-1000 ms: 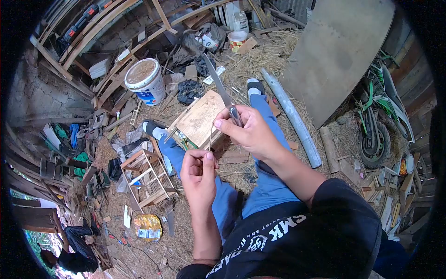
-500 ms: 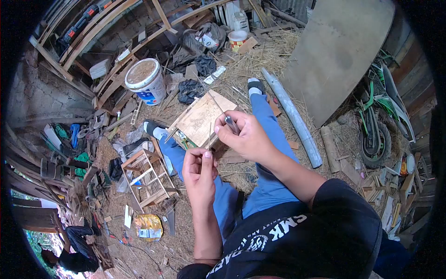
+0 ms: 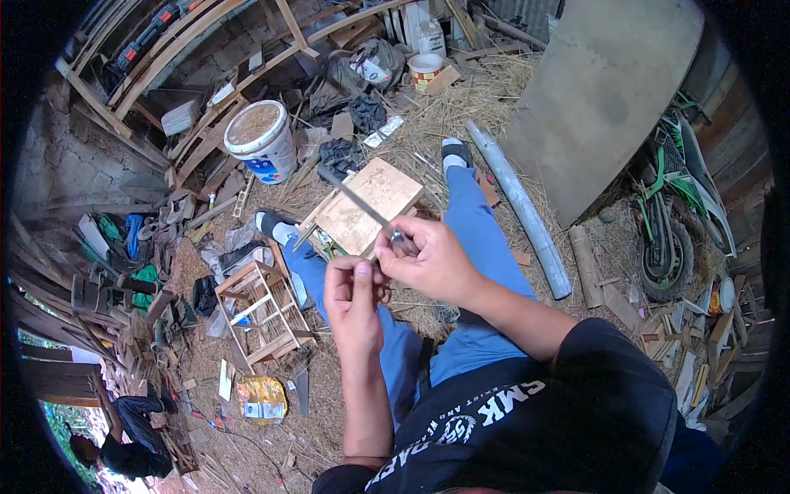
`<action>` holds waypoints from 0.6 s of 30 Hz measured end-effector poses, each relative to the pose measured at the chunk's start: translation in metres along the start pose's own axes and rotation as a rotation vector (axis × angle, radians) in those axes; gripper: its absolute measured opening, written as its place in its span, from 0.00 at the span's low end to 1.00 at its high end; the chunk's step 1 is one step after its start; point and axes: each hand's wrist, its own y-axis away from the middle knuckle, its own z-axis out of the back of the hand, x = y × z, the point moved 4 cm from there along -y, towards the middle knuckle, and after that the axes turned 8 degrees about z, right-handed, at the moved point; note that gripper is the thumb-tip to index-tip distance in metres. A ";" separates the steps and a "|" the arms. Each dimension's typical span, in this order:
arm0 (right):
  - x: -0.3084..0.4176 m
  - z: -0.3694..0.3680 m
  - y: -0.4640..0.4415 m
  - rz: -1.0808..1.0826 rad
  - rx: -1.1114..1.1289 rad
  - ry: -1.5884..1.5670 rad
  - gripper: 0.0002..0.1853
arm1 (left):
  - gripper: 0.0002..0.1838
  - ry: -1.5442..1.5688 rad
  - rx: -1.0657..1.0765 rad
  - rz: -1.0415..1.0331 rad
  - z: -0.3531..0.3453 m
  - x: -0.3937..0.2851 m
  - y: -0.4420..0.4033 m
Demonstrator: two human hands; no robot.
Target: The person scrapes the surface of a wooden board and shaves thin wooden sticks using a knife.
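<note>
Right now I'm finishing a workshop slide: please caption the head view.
A knife in the right hand, the left hand close beside it, above a littered floor.

Soft daylight, blurred blade (image 3: 360, 200), fisheye-bowed edges

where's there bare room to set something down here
Best, the right part of the wooden board, between the knife blade and the right leg, though dusted with bits. Also the floor between the yellow bag and left forearm. Crowded: around the white bucket and the scrap wood near the motorbike.
</note>
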 end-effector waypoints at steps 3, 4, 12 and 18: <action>0.001 -0.006 0.008 0.040 0.013 0.012 0.03 | 0.04 0.100 -0.031 -0.017 0.007 -0.007 -0.002; 0.004 -0.008 0.010 0.052 0.003 -0.044 0.03 | 0.04 0.079 -0.074 -0.042 0.011 -0.011 -0.003; -0.010 0.013 -0.001 -0.041 -0.087 0.094 0.04 | 0.06 0.043 -0.068 -0.027 0.028 -0.017 -0.010; -0.009 0.013 -0.013 -0.051 -0.048 0.026 0.08 | 0.06 -0.036 -0.092 0.026 0.025 -0.011 -0.012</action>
